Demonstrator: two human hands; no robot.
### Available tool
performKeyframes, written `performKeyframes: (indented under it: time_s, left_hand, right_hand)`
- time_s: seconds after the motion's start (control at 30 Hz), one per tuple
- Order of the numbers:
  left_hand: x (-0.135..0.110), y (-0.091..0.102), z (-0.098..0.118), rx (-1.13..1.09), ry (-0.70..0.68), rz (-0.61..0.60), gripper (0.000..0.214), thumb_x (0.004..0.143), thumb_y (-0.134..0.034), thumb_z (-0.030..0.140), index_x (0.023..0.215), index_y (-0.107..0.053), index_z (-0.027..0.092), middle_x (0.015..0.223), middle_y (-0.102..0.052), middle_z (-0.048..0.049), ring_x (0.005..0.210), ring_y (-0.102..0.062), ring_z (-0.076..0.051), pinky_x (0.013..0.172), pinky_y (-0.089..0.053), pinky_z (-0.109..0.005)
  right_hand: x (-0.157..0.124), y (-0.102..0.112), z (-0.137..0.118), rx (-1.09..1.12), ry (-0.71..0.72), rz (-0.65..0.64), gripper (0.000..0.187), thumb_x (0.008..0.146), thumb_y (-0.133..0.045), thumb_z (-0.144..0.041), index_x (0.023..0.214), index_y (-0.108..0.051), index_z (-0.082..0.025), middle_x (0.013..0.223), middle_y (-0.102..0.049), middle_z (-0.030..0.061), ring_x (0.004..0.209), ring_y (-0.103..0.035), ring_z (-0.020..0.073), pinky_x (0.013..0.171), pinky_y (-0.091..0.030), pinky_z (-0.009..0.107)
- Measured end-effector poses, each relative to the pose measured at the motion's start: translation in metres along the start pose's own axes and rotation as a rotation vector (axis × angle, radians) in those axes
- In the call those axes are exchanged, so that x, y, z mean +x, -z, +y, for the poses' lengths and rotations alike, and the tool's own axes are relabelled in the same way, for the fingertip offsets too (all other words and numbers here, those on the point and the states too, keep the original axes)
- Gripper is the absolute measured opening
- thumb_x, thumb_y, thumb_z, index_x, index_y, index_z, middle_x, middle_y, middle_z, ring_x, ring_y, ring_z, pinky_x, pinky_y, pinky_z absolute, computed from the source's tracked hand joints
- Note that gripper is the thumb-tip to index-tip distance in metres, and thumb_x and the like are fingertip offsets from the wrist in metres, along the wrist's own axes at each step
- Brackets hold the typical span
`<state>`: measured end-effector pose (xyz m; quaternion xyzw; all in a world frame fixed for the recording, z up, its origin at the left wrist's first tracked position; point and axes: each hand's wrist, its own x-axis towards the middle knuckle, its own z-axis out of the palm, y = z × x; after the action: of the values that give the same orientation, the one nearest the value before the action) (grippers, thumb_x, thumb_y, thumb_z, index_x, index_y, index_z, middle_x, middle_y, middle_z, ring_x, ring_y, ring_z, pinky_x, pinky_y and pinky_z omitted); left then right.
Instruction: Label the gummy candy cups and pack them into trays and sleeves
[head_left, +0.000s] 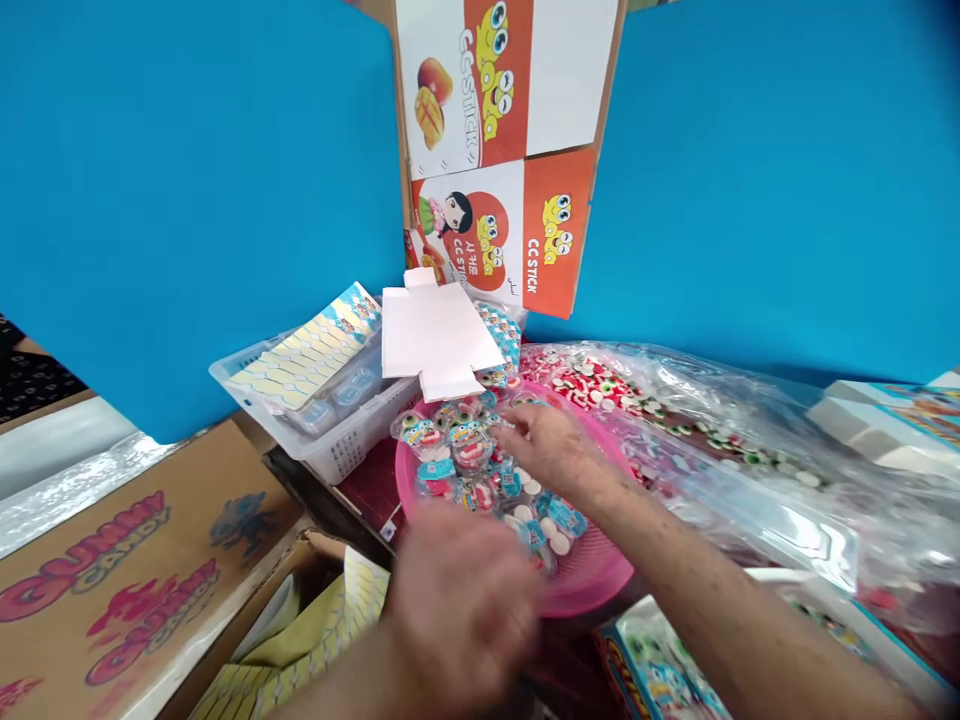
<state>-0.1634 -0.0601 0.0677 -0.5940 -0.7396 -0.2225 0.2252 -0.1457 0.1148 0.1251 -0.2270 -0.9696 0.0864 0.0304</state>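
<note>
Right hand is down in the pink bowl, fingers loosely curled over the candies heaped there within easy reach. Gripping one? I can't tell. Left hand hovers at the bowl's near rim, too blurred to read its grip.

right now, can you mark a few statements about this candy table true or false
1. The right hand reaches into the pink basket of wrapped candies. True.
2. The left hand rests on the white basket. False: it hovers, blurred, at the pink basket's near edge.
3. The wall behind is red. False: it is blue.
4. The carton at lower left reads GUMMY CANDY. True.
</note>
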Motion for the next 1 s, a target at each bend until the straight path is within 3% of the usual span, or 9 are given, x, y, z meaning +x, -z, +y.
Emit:
performKeyframes:
  time_s: [0.1, 0.2, 0.33, 0.47, 0.57, 0.7, 0.83, 0.93, 1.0]
  left_hand:
    - [0.019, 0.031, -0.073, 0.096, 0.156, 0.088, 0.031, 0.086, -0.038, 0.023, 0.112, -0.054, 0.017, 0.114, -0.057, -0.0108, 0.104, -0.052, -0.024, 0.087, -0.044, -0.043]
    - [0.044, 0.034, -0.109, 0.097, 0.0, -0.252, 0.035, 0.084, -0.036, 0.017, 0.115, -0.052, 0.016, 0.121, -0.052, -0.0101, 0.107, -0.048, -0.022, 0.089, -0.041, -0.039]
    - [0.065, 0.026, -0.114, 0.046, -0.086, -0.572, 0.024, 0.086, -0.042, 0.026, 0.102, -0.059, 0.018, 0.107, -0.06, -0.0065, 0.098, -0.051, -0.02, 0.087, -0.038, -0.034]
    - [0.065, 0.031, -0.115, -0.042, -0.069, -0.665, 0.027, 0.083, -0.048, 0.036, 0.099, -0.06, 0.019, 0.107, -0.06, -0.0072, 0.094, -0.053, -0.023, 0.085, -0.037, -0.034]
    - [0.062, 0.035, -0.123, -0.172, -0.071, -0.72, 0.03, 0.079, -0.052, 0.037, 0.105, -0.059, 0.021, 0.106, -0.061, -0.0051, 0.095, -0.054, -0.022, 0.082, -0.037, -0.031]
    - [0.059, 0.039, -0.132, -0.295, 0.096, -0.614, 0.022, 0.083, -0.046, 0.031, 0.095, -0.062, 0.023, 0.09, -0.065, -0.0021, 0.083, -0.057, -0.019, 0.072, -0.04, -0.027]
    - [0.05, 0.043, -0.122, -0.635, 0.453, -0.413, 0.022, 0.079, -0.053, 0.037, 0.074, -0.061, 0.017, 0.065, -0.059, -0.0005, 0.058, -0.053, -0.013, 0.052, -0.037, -0.023]
    - [0.04, 0.034, -0.089, -1.114, 0.784, -0.202, 0.03, 0.073, -0.062, 0.04, 0.092, -0.061, 0.017, 0.062, -0.058, 0.0021, 0.045, -0.048, -0.009, 0.043, -0.035, -0.02]
    - [0.036, 0.022, -0.06, -1.375, 0.892, 0.009, 0.048, 0.07, -0.067, 0.038, 0.113, -0.054, 0.021, 0.075, -0.063, 0.0014, 0.052, -0.054, -0.01, 0.047, -0.041, -0.02]
  right_hand:
    - [0.006, -0.01, -0.024, 0.083, -0.023, -0.025, 0.036, 0.081, -0.049, -0.041, 0.104, -0.06, -0.015, 0.106, -0.06, 0.0135, 0.1, -0.055, 0.0256, 0.079, -0.042, 0.033]
    - [0.019, -0.018, -0.034, 0.154, -0.054, -0.075, 0.039, 0.071, -0.06, -0.037, 0.103, -0.061, -0.015, 0.105, -0.061, 0.0145, 0.1, -0.055, 0.0284, 0.076, -0.043, 0.034]
    - [0.03, -0.017, -0.025, 0.254, -0.12, -0.088, 0.019, 0.068, -0.061, -0.028, 0.084, -0.063, -0.017, 0.081, -0.065, 0.0065, 0.079, -0.06, 0.0209, 0.062, -0.043, 0.026]
    - [0.018, -0.003, -0.003, 0.393, -0.228, -0.009, 0.006, 0.071, -0.056, -0.022, 0.077, -0.055, -0.019, 0.065, -0.058, 0.0002, 0.061, -0.058, 0.0144, 0.049, -0.041, 0.022]
    - [-0.001, 0.0, 0.006, 0.824, -0.307, 0.01, 0.007, 0.071, -0.055, -0.021, 0.078, -0.052, -0.021, 0.059, -0.054, -0.003, 0.049, -0.054, 0.0125, 0.04, -0.041, 0.022]
    - [-0.022, -0.014, 0.002, 1.373, -0.452, -0.036, 0.019, 0.063, -0.065, -0.018, 0.077, -0.052, -0.02, 0.054, -0.052, -0.0052, 0.042, -0.054, 0.0132, 0.036, -0.044, 0.024]
    - [-0.032, -0.023, -0.011, 1.692, -0.524, 0.054, 0.024, 0.057, -0.07, -0.016, 0.072, -0.051, -0.018, 0.051, -0.051, -0.0066, 0.04, -0.052, 0.0113, 0.037, -0.045, 0.024]
    - [-0.04, -0.02, -0.03, 1.963, -0.479, 0.114, 0.029, 0.053, -0.073, -0.018, 0.071, -0.051, -0.019, 0.054, -0.054, -0.006, 0.047, -0.055, 0.0122, 0.045, -0.049, 0.025]
    - [-0.044, -0.018, -0.046, 2.103, -0.443, 0.146, 0.028, 0.051, -0.074, -0.018, 0.069, -0.052, -0.018, 0.058, -0.058, -0.0046, 0.051, -0.056, 0.0116, 0.048, -0.048, 0.024]
